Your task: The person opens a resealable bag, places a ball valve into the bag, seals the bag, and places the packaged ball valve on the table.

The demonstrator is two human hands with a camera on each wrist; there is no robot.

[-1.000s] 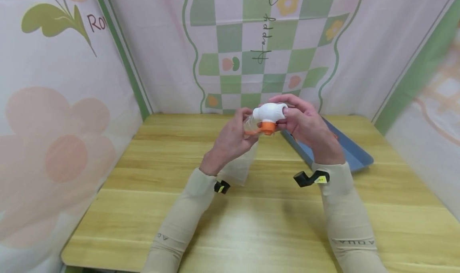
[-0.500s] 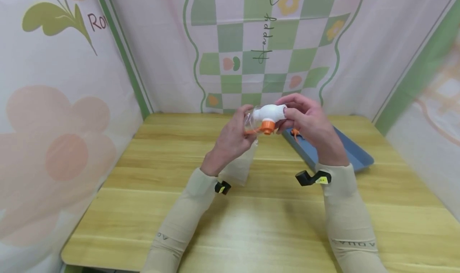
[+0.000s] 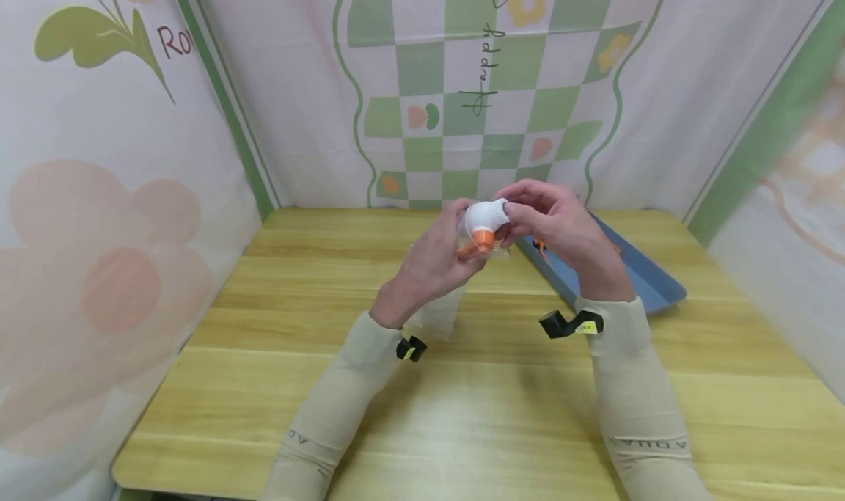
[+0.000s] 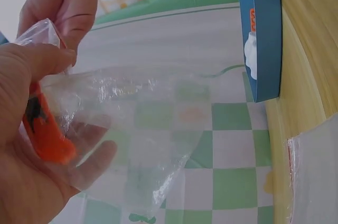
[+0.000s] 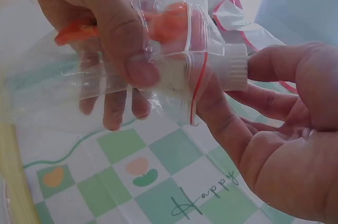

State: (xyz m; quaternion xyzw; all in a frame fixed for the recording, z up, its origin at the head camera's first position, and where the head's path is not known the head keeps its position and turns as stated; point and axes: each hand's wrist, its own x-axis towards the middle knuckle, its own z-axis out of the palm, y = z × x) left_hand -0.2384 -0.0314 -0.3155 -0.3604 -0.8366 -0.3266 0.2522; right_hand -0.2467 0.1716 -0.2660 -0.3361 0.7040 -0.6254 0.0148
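Note:
A white plastic ball valve (image 3: 486, 213) with an orange handle (image 5: 171, 23) is mostly inside a clear zip bag (image 4: 142, 129). The bag's red seal line crosses the valve near its ribbed white end, which sticks out of the mouth. My left hand (image 3: 429, 262) grips the bag and the valve through the film, thumb on the near side. With thumb and fingers, my right hand (image 3: 564, 229) holds the valve's ribbed end at the bag's mouth. In the left wrist view, the lower part of the bag hangs loose, and fingers partly hide the valve.
A blue-grey tray (image 3: 650, 288) stands at the right rear of the wooden table (image 3: 330, 406), with orange and white parts in it. Another clear bag (image 3: 439, 316) lies on the table below my left hand. Patterned curtains rise behind and at both sides.
The valve has moved left and slightly down, deeper into the bag. My left hand has shifted slightly right, and my right hand has followed the valve leftward.

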